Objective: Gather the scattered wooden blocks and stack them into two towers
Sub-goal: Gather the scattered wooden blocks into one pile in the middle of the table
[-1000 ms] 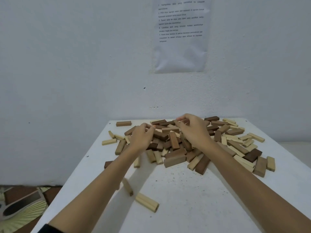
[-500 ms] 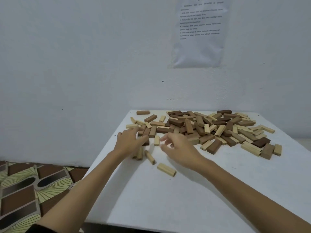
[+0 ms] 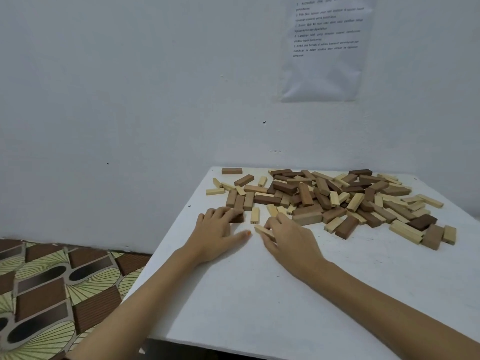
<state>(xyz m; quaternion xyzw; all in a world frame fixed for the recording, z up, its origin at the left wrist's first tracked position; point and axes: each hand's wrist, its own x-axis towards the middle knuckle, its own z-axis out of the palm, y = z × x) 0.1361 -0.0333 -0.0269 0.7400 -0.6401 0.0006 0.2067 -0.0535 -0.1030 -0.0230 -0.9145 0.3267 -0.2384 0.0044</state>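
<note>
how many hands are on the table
2. The left hand rests on the table touching a dark block; the right hand, beside it, pinches a light block.

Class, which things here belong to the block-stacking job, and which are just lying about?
Job: heap of light and dark rectangular wooden blocks; pale rectangular wooden block pinched by right hand; left hand touching dark brown block; white table.
Lying about: printed paper sheet on wall; patterned floor.
</note>
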